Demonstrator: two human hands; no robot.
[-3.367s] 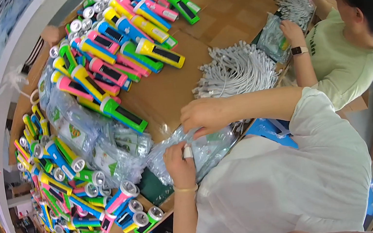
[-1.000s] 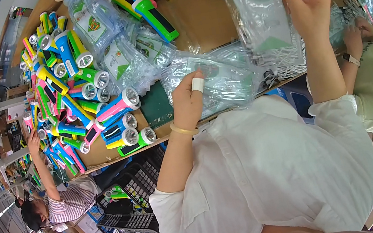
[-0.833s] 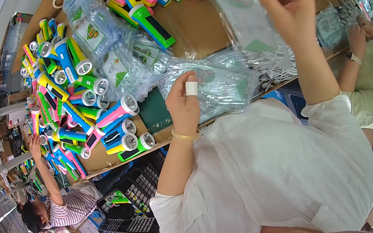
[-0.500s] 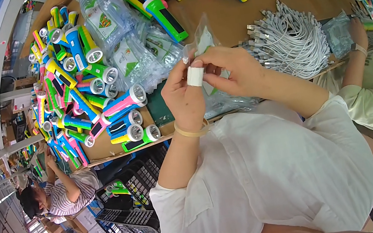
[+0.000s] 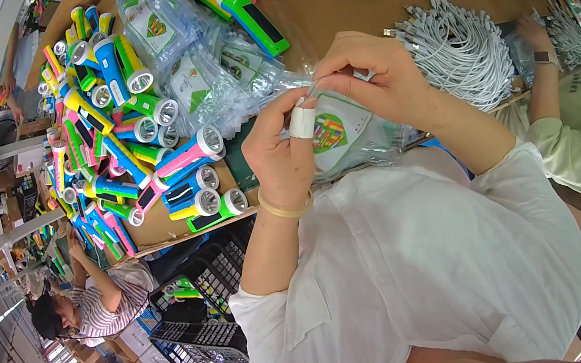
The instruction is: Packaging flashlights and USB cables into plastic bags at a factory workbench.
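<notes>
Centre frame: left hand (image 5: 279, 156) and right hand (image 5: 369, 80) both pinch the top edge of a clear plastic bag (image 5: 344, 134). Flashlights (image 5: 146, 144) heaped at left; cables (image 5: 464, 48) upper right.

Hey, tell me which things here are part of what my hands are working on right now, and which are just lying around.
In hand:
left hand with white taped finger
right hand
clear plastic bag with green printed label, pinched by both hands

Lying about:
heap of colourful plastic flashlights
bundle of white cables
pile of clear printed bags
brown cardboard tabletop
</notes>
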